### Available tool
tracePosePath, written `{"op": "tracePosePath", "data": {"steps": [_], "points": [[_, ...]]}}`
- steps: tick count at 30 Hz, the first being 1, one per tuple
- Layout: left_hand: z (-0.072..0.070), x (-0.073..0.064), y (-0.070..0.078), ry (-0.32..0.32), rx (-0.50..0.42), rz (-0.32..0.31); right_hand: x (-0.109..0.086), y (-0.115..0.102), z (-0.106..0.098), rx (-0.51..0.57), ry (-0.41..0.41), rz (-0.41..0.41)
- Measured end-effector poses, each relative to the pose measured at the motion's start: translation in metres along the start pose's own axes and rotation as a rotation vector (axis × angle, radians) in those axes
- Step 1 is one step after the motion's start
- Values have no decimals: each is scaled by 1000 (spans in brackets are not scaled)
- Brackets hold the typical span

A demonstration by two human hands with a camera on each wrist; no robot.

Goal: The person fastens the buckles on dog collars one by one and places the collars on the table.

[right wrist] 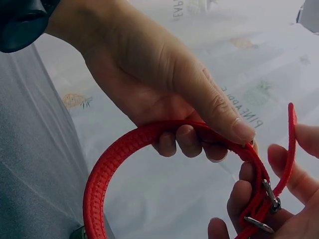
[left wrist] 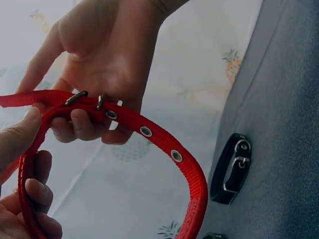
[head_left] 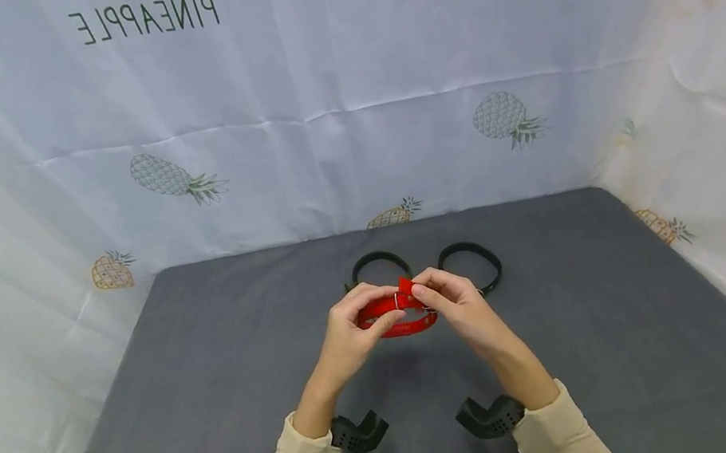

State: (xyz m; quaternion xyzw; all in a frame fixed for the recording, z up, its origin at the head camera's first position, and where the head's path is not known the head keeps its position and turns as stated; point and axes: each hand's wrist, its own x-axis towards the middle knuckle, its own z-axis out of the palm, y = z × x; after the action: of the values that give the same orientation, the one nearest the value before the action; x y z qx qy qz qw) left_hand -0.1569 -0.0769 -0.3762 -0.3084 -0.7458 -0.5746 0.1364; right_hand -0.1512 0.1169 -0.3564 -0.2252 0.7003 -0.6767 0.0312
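Note:
Both hands hold a red pet collar (head_left: 410, 327) raised over the table, its band curved into a loop. My left hand (head_left: 346, 335) grips the collar's left side, thumb along the band. With thumb and fingers, my right hand (head_left: 461, 306) pinches the strap by the metal buckle (left wrist: 76, 97). In the left wrist view, the strap's free tip (left wrist: 15, 99) sticks out beyond the buckle, and metal-ringed holes (left wrist: 145, 131) line the band. In the right wrist view, the tip stands up at the right hand's fingers, and the padded part (right wrist: 97, 191) of the band curves down.
Behind the hands, two dark collars lie on the grey table (head_left: 232, 395): one left collar (head_left: 378, 254) and one right collar (head_left: 491, 259). A pineapple-print curtain (head_left: 338, 166) hangs round the table. Black camera mounts (head_left: 490, 416) sit on both wrists.

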Motion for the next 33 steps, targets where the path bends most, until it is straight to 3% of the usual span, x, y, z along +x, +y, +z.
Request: {"op": "tracePosePath", "data": {"steps": [8,17,22,33], "points": [[0,1,2,9,-15,8,0,-4,3,22,60,-21],[-5,1,6,-2,-25,5,1,-2,9,93,105,-131],[-5,2,9,-17,-25,35,-1,-2,8,109,87,-185],[-7,4,9,-15,4,102,0,1,7,135,8,-207]]}}
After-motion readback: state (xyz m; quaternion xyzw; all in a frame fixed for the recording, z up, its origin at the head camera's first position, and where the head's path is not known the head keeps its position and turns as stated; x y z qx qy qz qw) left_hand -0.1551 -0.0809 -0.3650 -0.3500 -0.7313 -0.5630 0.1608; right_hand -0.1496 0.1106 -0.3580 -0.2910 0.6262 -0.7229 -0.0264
